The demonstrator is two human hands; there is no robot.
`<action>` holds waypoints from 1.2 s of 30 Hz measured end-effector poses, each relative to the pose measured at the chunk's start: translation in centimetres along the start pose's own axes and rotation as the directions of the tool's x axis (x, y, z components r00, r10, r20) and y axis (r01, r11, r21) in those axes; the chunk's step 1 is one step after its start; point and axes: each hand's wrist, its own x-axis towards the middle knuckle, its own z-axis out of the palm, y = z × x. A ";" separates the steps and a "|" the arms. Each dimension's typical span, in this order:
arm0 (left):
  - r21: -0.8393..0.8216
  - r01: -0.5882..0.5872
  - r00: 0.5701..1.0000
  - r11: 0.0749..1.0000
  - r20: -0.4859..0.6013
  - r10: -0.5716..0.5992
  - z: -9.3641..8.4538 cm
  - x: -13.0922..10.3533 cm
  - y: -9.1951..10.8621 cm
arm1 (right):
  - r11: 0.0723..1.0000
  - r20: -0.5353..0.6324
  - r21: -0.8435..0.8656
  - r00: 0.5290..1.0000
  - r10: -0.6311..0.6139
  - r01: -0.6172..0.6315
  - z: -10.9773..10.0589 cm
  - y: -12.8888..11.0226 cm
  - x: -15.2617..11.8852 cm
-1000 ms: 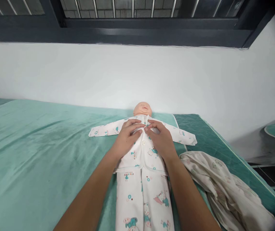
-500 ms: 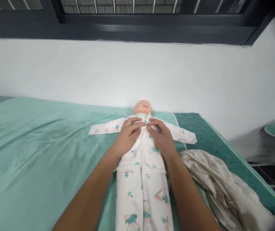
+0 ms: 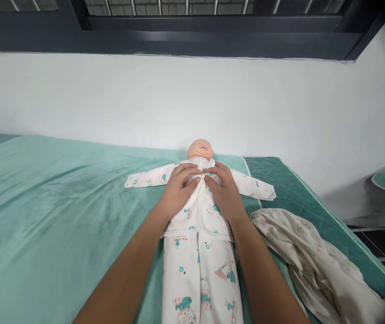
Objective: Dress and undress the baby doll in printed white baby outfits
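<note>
A baby doll (image 3: 200,149) lies on its back, its head toward the wall and its arms spread. It wears a white printed jacket (image 3: 185,221) and matching trousers (image 3: 183,274). My left hand (image 3: 180,186) and my right hand (image 3: 223,186) meet at the upper chest, fingertips pinching the two front edges of the jacket. A round button (image 3: 202,197) shows just below them on the front. Whatever is right between the fingertips is too small to make out.
The doll lies on a green sheet (image 3: 60,216). A crumpled cream cloth (image 3: 314,261) is at the right, on a darker green quilted pad (image 3: 273,175). Behind stands a white wall (image 3: 145,99) under a dark window frame (image 3: 212,42).
My fingertips have shifted slightly on the jacket's front edges, and the right edge of the collar now lies more to the right. Both hands remain at the upper chest.
</note>
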 end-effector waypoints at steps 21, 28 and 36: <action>0.217 -0.086 0.993 0.972 -0.055 0.100 0.8 0.0 0.5 | 0.991 -0.001 0.126 0.999 -0.035 0.035 -0.5 0.4 -0.2; -0.003 -0.038 0.985 0.999 0.169 0.038 -1.6 -0.3 1.0 | 0.934 -0.178 0.357 0.980 0.088 -0.019 -1.0 0.7 -0.2; -0.062 -0.016 0.907 0.998 0.419 0.040 -3.6 -0.5 0.8 | 0.991 0.025 0.100 0.996 -0.087 0.084 -1.5 -0.5 -0.7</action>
